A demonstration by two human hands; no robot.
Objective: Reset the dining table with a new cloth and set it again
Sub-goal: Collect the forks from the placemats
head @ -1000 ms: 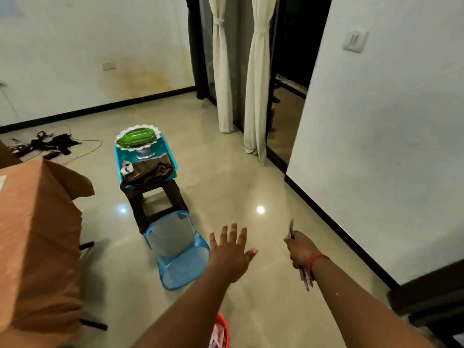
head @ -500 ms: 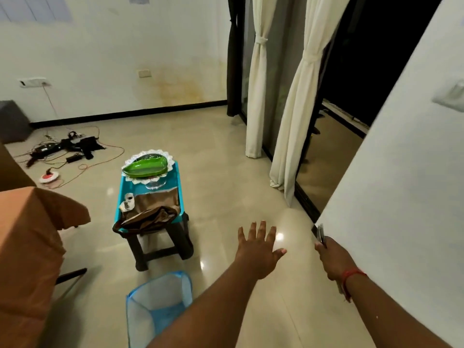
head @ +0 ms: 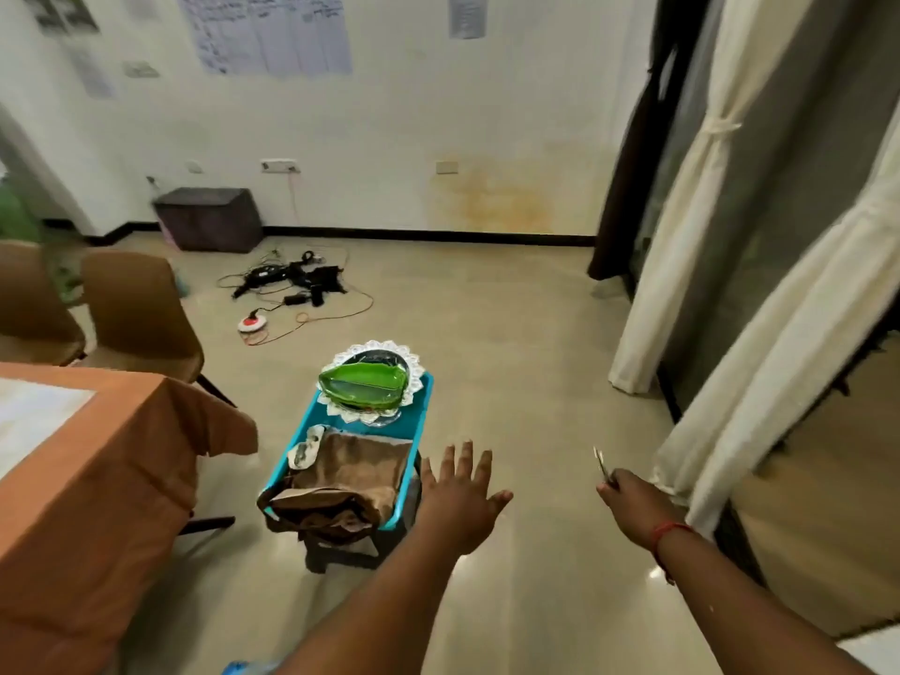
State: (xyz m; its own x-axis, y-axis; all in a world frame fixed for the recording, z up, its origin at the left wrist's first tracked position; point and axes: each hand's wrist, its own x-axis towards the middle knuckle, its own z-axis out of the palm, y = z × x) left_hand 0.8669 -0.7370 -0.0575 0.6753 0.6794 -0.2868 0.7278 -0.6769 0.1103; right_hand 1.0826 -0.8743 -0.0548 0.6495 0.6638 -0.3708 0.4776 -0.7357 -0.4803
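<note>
My left hand (head: 460, 499) is stretched forward with fingers spread, holding nothing, just right of a blue tray (head: 418, 421) on a dark stool (head: 341, 552). In the tray lie a folded brown cloth (head: 346, 484), a green leaf-shaped dish (head: 363, 382) on a white lacy plate (head: 409, 362), and a small white item (head: 304, 448). My right hand (head: 628, 499) grips a bundle of metal cutlery (head: 601, 465), its tips pointing up. The dining table (head: 87, 479) at the left wears an orange-brown cloth hanging over its corner.
Two brown chairs (head: 136, 309) stand behind the table. Black cables and a red-and-white device (head: 253, 324) lie on the floor by the far wall, near a dark box (head: 209, 219). Cream curtains (head: 682, 236) and a glass door line the right side.
The view has swung left and moved closer to the stool and tray; the blue basket has dropped out of sight. Both hands keep their poses, the right still holding the cutlery.
</note>
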